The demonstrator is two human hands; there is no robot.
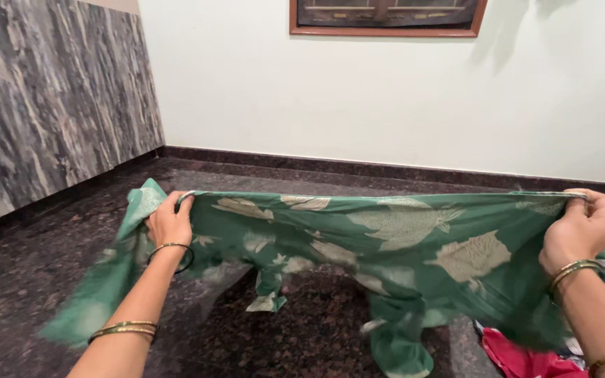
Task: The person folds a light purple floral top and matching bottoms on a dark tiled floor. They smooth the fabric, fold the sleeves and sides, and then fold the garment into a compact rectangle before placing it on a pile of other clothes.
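Bare forearms, no sleeves; thin gold bangles on both wrists, L & R.

garment [386, 238]: thin soft green cloth, matt pale print | floor [29, 280] beneath garment: polished speckled dark stone, glossy | bangles [574, 269]: shiny metal
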